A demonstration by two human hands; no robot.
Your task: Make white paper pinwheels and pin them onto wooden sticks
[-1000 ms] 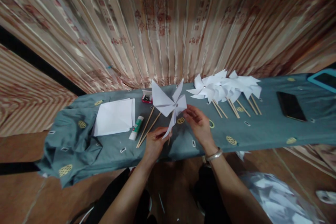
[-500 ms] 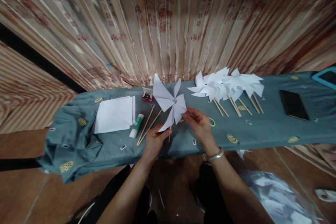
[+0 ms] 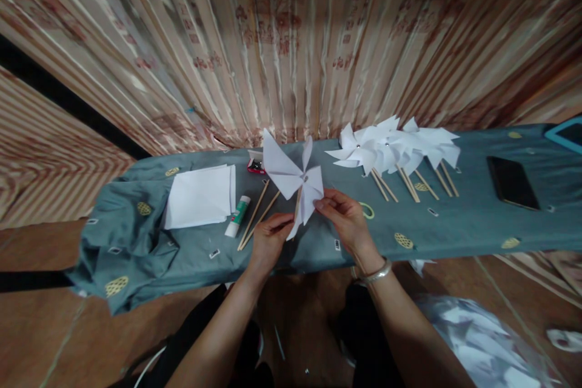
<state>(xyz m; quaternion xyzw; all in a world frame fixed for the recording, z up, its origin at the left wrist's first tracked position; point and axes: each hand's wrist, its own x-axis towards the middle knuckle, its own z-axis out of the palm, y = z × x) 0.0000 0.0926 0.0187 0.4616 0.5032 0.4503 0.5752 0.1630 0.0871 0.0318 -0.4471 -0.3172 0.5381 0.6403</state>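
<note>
A white paper pinwheel (image 3: 291,171) stands tilted over the front middle of the cloth, its pointed blades spread around a small centre. My left hand (image 3: 269,239) is closed at its lower end, with fingertips by the wooden stick (image 3: 298,200) and the lowest blade; the exact grip is partly hidden. On the other side, my right hand (image 3: 346,217) pinches the edge of the lower right blade between thumb and fingers. Left of the pinwheel lie two loose wooden sticks (image 3: 257,218), a green and white glue stick (image 3: 237,216) and a small red open box (image 3: 256,163) of dark little pieces.
A stack of white paper (image 3: 199,199) lies on the green cloth (image 3: 313,254) at left. Several finished pinwheels (image 3: 386,145) overlap at back right. Beyond them are a black phone (image 3: 513,183) and a blue-edged device (image 3: 566,133). A clear bag of white paper pieces (image 3: 482,339) sits on the floor.
The lowest blade has swung to the right, and more of the stick shows behind it. My left fingers have risen slightly. My right hand keeps its pinch on the blade.
</note>
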